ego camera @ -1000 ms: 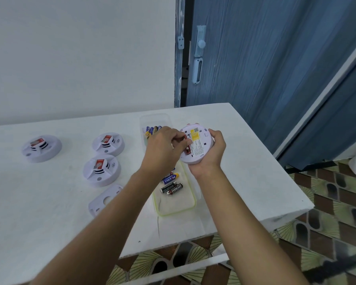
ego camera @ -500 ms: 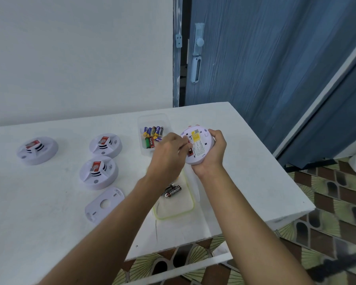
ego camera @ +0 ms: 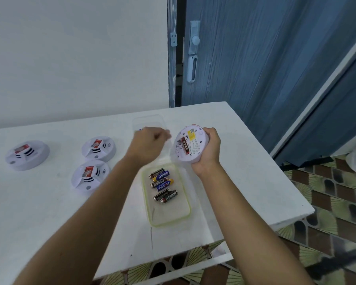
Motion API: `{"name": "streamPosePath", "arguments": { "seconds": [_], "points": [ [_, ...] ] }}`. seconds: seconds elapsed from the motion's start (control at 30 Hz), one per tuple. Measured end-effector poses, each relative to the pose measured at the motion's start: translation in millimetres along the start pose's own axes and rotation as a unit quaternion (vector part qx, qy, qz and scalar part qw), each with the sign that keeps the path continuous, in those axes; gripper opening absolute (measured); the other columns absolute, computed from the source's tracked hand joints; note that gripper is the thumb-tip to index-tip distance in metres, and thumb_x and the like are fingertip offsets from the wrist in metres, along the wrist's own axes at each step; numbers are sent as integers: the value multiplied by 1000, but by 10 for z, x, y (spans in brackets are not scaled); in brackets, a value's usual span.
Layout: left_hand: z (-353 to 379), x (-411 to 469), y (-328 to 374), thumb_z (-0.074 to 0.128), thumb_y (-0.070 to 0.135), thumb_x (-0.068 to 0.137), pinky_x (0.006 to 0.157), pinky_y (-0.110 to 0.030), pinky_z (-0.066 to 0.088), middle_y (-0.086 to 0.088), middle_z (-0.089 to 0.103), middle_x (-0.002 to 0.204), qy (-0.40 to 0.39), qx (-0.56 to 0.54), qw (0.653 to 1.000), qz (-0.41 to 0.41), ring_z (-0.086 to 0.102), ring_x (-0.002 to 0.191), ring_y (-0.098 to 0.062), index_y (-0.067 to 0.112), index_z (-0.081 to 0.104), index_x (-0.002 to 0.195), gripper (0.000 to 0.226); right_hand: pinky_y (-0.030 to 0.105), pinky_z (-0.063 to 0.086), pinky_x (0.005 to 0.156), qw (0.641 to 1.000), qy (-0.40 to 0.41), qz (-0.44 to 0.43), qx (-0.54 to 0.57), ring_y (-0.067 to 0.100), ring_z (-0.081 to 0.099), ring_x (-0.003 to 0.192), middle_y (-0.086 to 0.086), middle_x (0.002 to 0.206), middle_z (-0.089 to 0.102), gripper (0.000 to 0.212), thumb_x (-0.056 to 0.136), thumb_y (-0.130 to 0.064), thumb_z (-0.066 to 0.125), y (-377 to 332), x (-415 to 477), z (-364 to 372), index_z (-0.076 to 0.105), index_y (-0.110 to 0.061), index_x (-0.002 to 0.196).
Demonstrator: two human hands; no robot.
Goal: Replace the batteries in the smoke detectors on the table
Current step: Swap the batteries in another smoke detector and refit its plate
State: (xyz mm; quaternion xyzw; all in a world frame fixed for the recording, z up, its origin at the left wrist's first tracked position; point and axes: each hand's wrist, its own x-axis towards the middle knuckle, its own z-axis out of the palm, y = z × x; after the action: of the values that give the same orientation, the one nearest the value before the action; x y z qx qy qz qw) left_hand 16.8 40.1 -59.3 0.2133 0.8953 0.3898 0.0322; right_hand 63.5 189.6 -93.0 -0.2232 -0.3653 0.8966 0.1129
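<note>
Noted, at the left of the table [ego camera: 49, 223], three closed units lying well apart from the work: leftmost detector [ego camera: 27, 154], far detector [ego camera: 98, 148] and near detector [ego camera: 89, 176], all face-up with red labels showing. Found the left hand [ego camera: 150, 144] next, hovering over the clear box [ego camera: 148, 120] at the far side, fingers curled inward and blurred; could not tell whether pinching a cell or holding nothing. Spotted, nearer and just right of the left forearm, the green-rimmed tray [ego camera: 152, 220] with several loose batteries [ego camera: 164, 186] lying flat inside. Found, further right, the open detector [ego camera: 195, 149] held clear of the table, back turned up and tilted toward the left, gripped by the right hand [ego camera: 210, 153] with fingers curled round its right rim. Made out one red cell [ego camera: 185, 148] seated in the bay, with what looked like a free slot beside it — too small to be sure.

Judged the step as refilling the held unit: one cell in, another wanted. Judged the next move to call for a fresh cell brought across in the left fingertips, turned to match the polarity marks, then pressed into the free slot against the spring — all while keeping the right grip steady and the back facing up. Judged the cover as not yet back on.
</note>
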Motion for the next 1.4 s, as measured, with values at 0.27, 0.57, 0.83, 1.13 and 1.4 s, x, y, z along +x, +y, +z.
{"name": "streamPosePath", "arguments": {
  "seconds": [0.27, 0.57, 0.83, 1.13, 1.4],
  "points": [
    [-101, 555, -467, 53, 29, 88, 83, -42, 25, 2, 63, 96, -53, 408, 908, -72, 47, 96, -25, 23, 65, 88, 13, 31, 46, 73, 1000, 7, 8, -12, 26, 59, 91, 6, 95, 64, 29, 78, -40, 51, 41, 165, -46, 64, -19, 93],
    [29, 572, -456, 57, 52, 82, 97, -52, 24, -1, 40, 97, -67, 487, 867, -82, 39, 113, -31, 21, 47, 85, 32, 31, 47, 72, 1000, -6, 17, -2, 27, 59, 93, 8, 101, 65, 32, 80, -40, 50, 67, 252, 4, 63, -19, 101],
    [60, 531, -322, 59, 41, 77, 85, -48, 26, -4, 42, 97, 20, 388, 912, -130, 36, 105, -30, 16, 57, 81, 26, 32, 46, 73, 1000, 3, 24, -3, 27, 58, 97, 8, 103, 64, 39, 75, -44, 51, 83, 243, -15, 62, -20, 104],
    [-7, 188, -40, 60, 18, 80, 58, -27, 42, -4, 66, 72, 65, 44, 997, -5, 60, 69, -25, 17, 49, 98, 21, 27, 43, 67, 998, -23, 33, 45, 21, 57, 79, 5, 86, 61, 24, 88, -38, 46, 65, 100, -15, 61, -19, 84],
    [-47, -292, 144, 62, 11, 85, 61, -9, 35, 6, 54, 57, -10, 9, 993, 113, 50, 58, -3, 24, 62, 102, 21, 30, 42, 67, 998, -42, 24, 50, 23, 55, 78, 9, 92, 56, 33, 83, -39, 47, 82, -39, -14, 57, -14, 103]
  ]
}}
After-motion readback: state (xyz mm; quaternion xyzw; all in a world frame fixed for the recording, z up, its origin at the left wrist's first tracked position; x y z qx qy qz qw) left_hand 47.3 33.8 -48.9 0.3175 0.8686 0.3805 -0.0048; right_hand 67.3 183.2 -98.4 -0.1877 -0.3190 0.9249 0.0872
